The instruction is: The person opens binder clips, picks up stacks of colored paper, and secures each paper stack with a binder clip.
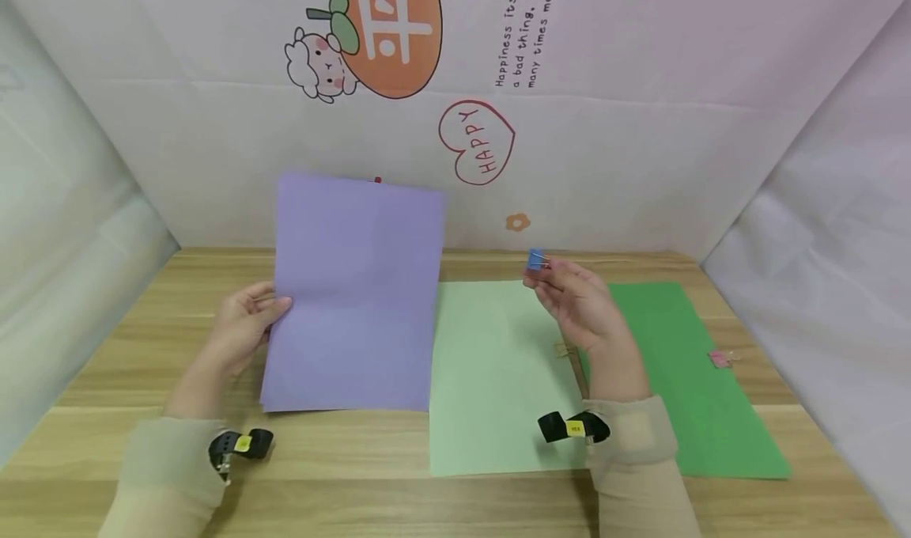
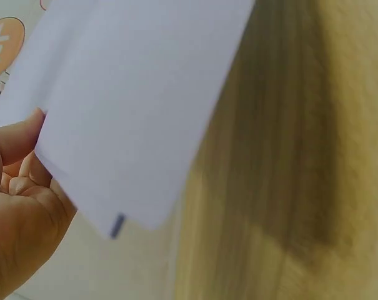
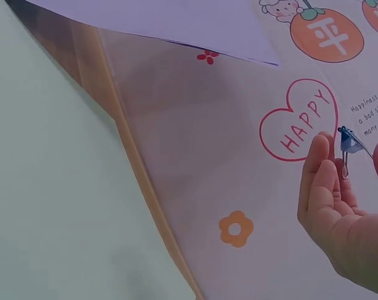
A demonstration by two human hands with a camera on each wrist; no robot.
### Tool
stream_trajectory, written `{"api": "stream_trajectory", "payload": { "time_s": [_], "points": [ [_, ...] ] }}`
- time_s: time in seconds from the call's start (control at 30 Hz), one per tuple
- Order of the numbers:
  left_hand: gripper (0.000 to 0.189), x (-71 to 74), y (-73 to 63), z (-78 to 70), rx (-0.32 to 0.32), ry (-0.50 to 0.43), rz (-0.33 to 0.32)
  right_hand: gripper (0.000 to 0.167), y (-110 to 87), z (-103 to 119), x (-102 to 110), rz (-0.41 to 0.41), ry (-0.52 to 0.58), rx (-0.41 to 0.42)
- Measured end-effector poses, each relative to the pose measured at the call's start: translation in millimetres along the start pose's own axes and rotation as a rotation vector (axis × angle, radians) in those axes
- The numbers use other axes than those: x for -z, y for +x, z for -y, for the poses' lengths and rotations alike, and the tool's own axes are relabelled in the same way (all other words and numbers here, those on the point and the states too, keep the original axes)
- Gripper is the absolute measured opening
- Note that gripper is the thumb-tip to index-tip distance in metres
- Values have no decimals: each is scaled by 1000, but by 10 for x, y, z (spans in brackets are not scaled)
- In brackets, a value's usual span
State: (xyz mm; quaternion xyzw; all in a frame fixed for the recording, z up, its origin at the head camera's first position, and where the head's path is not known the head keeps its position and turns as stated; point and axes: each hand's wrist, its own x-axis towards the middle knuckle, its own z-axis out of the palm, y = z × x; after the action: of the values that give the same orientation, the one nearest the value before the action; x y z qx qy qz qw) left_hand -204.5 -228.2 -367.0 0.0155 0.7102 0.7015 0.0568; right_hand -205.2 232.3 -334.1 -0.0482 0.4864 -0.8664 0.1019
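My left hand (image 1: 245,324) pinches the left edge of some purple paper (image 1: 356,301), thumb in front and fingers behind. In the head view the paper stands tilted up; the left wrist view shows more than one sheet edge at its corner. My right hand (image 1: 580,301) holds a blue binder clip (image 1: 537,259) between thumb and fingers, raised above the far end of the light green paper (image 1: 498,395). Its wire handles (image 3: 345,164) show in the right wrist view.
Dark green paper (image 1: 697,395) lies at the right with a pink binder clip (image 1: 721,359) on its right edge. A yellowish clip (image 1: 562,350) sits on the light green paper's right edge. Behind the wooden table (image 1: 342,475) hangs a printed white cloth (image 1: 605,158).
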Motion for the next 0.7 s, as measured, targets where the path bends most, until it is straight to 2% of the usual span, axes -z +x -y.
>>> {"api": "stream_trajectory", "payload": {
  "time_s": [0.4, 0.6, 0.7],
  "points": [
    [21, -46, -62, -246, -138, -100, -28, 19, -4, 28, -12, -5, 53, -6],
    [20, -213, -15, -259, -146, -167, -27, 21, -14, 16, -24, 25, 61, 7],
    [19, -300, 4, -257, -141, -167, -30, 24, -10, 8, -37, 32, 63, 18]
  ]
}}
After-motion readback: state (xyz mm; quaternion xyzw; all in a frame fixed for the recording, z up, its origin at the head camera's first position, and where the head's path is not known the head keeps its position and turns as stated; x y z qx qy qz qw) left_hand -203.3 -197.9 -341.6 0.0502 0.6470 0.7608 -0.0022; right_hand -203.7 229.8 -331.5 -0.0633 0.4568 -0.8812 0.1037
